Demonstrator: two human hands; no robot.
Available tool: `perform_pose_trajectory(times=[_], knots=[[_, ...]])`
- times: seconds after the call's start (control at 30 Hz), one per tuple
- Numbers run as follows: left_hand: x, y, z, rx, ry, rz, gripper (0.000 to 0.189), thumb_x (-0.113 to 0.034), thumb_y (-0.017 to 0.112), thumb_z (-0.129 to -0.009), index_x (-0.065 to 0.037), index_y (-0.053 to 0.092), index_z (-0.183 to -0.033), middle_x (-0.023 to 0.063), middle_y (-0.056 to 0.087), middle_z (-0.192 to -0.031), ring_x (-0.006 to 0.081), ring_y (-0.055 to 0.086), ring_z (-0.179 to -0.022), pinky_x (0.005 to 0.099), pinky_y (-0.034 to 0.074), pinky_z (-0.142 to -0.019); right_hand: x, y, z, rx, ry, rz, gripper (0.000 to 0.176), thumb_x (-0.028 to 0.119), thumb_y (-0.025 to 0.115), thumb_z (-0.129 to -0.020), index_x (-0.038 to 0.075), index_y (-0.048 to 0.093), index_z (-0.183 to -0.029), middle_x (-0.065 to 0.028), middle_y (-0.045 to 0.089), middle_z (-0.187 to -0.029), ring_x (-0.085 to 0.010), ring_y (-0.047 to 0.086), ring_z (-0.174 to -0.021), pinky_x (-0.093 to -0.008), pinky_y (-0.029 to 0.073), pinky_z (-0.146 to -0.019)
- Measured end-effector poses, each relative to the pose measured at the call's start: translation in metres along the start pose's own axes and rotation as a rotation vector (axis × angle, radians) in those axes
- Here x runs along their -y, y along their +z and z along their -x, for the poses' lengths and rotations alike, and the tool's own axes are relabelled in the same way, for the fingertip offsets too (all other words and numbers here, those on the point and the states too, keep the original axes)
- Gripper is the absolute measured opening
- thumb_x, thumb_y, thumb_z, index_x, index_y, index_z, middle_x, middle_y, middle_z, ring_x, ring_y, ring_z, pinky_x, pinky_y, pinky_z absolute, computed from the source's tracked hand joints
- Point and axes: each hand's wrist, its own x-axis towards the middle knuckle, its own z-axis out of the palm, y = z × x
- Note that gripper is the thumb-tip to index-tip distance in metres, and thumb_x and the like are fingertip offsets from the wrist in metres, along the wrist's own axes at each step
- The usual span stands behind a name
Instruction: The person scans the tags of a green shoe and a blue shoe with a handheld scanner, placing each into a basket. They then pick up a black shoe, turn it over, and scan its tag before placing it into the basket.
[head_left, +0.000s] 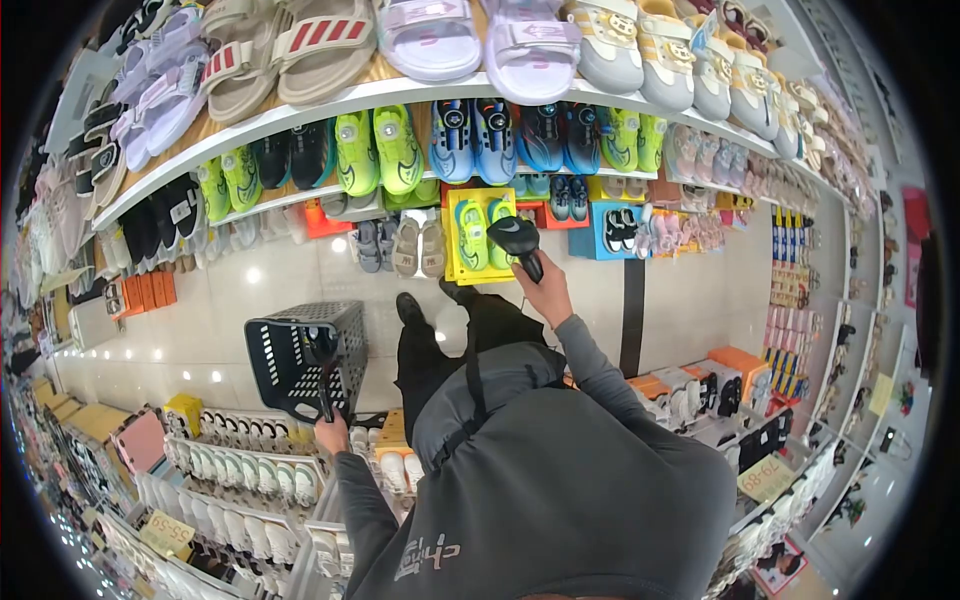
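My right hand (545, 290) is wrapped around the grip of a black handheld scanner (515, 236). The scanner's head overlaps a pair of neon-green sneakers (470, 235), which lie in a yellow shoebox (451, 262) below the shelf. Out to the left, my left hand (331, 433) is closed on a slim black handle (326, 392) at the near side of a grey shopping basket (345, 320). Slotted walls form the basket, and a dark rounded part (320, 345) shows at the handle's far end.
A curved white shelf (420, 92) ahead carries sandals and children's shoes, with blue sneakers (473, 140) on the tier below. Beige sandals (420, 247) stand beside the yellow box. Racks of white shoes (240, 470) line the aisle behind me. Tiled floor (300, 260) lies between.
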Motion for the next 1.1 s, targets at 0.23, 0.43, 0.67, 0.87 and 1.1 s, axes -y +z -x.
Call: perform_pose_trajectory(times=[0.23,0.43,0.67,0.87,1.1], knots=[[-0.002,-0.013,0.000,0.173,0.031,0.196,0.046,-0.034,0.072,-0.093,0.009,0.070,-0.078,0.0256,0.065,-0.065,0.0453,0.068,-0.066,0.0499,0.049,-0.063,0.055,0.055,0.044,-0.120,0.060,-0.054,0.040,0.026,0.077,-0.091,0.000,0.066,-0.120,-0.0234,0.070,-0.087,-0.0347,0.071,-0.078,-0.0404,0.053,-0.072],[0.008,-0.019,-0.013,0.320,0.102,0.270,0.045,-0.032,0.069,-0.094,0.010,0.069,-0.079,0.0282,0.064,-0.066,0.0473,0.068,-0.070,0.0519,0.050,-0.066,0.100,0.105,0.073,-0.094,0.112,-0.029,0.041,0.026,0.076,-0.092,-0.004,0.066,-0.118,-0.0164,0.066,-0.081,-0.0200,0.057,-0.068,-0.0362,0.050,-0.068],[0.005,-0.031,-0.023,0.208,0.144,0.244,0.041,-0.030,0.068,-0.093,0.010,0.069,-0.083,0.0319,0.064,-0.071,0.0513,0.066,-0.077,0.0544,0.051,-0.069,0.123,0.123,0.095,-0.168,0.093,-0.063,0.036,0.026,0.077,-0.092,-0.004,0.065,-0.109,-0.0116,0.060,-0.075,-0.0170,0.053,-0.067,-0.0359,0.047,-0.064],[0.005,-0.049,-0.039,0.172,0.143,0.206,0.039,-0.028,0.068,-0.092,0.009,0.070,-0.082,0.0310,0.065,-0.072,0.0505,0.067,-0.078,0.0547,0.050,-0.067,0.117,0.119,0.088,-0.201,0.075,-0.051,0.038,0.025,0.078,-0.092,-0.006,0.066,-0.111,-0.0123,0.064,-0.079,-0.0152,0.053,-0.070,-0.0348,0.049,-0.068],[0.028,-0.037,-0.059,0.111,0.155,0.162,0.043,-0.034,0.071,-0.089,0.008,0.073,-0.082,0.0287,0.069,-0.074,0.0495,0.069,-0.076,0.0549,0.053,-0.070,0.108,0.100,0.068,-0.255,-0.015,-0.076,0.039,0.026,0.078,-0.091,-0.004,0.066,-0.113,-0.0214,0.068,-0.082,-0.0296,0.063,-0.069,-0.0386,0.052,-0.068]])
